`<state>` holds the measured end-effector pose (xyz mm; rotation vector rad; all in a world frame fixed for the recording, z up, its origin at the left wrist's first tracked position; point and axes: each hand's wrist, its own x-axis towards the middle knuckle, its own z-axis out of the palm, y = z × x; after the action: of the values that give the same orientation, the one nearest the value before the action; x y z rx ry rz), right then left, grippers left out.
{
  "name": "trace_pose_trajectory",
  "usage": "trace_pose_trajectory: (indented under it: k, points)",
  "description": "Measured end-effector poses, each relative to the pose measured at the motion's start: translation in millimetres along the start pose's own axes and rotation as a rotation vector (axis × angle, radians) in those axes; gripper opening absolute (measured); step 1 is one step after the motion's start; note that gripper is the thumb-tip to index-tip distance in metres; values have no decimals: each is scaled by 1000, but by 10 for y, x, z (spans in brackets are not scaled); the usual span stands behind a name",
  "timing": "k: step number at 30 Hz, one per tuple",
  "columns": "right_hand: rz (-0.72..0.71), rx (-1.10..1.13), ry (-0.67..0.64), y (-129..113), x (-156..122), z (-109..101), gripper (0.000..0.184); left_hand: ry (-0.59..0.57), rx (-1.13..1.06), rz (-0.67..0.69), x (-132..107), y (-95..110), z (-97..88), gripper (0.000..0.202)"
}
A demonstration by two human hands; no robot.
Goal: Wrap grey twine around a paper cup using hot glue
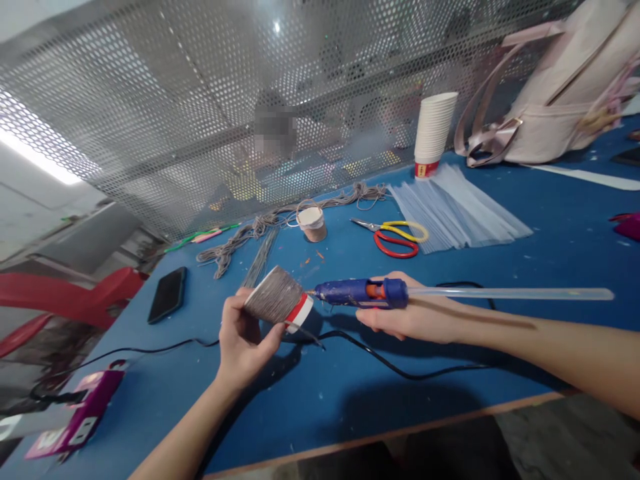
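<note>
My left hand (243,347) grips cord-wrapped cup (277,297), tilted, centre of frame. My right hand (415,321) clasps glue gun (345,292), nozzle (312,292) at cup's red band (299,309). Scissors (379,230) lie above, right of centre.

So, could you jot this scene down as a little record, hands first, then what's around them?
Left hand: holds a tilted, cord-wrapped paper cup
Right hand: grips a blue glue gun
Nozzle: close to the cup's red band; contact unclear
Glue stick: sticks out of the gun's back
Beyond the hands: red-and-yellow scissors, grey cord, small round container
Back right: stacked paper cups, pale bag
Left side: dark phone
Surface: blue table
</note>
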<state>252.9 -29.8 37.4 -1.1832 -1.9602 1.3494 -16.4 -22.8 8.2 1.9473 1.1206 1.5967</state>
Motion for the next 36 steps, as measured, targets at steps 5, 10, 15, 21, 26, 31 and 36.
trace_pose_trajectory:
  k: [5,10,15,21,26,31,36]
  points:
    - [-357,-539,-8,173,187,-213,9,54,38,-6,16,-17,-9,42]
    - [-311,-914,-158,314,374,-326,20,111,65,7,9,-32,-2,38]
    - [-302,-1058,-195,252,449,-306,25,127,138,13,7,22,26,35]
    - [-272,-493,54,-95,451,57,19,102,275,117,-19,44,38,30]
    - [-25,221,28,-116,554,553,38,139,386,151,-55,45,29,30]
    - [-60,239,96,-163,569,623,31,146,435,155,-59,68,25,28]
    - [-413,-215,199,-171,487,491,10,83,387,107,-56,106,43,27]
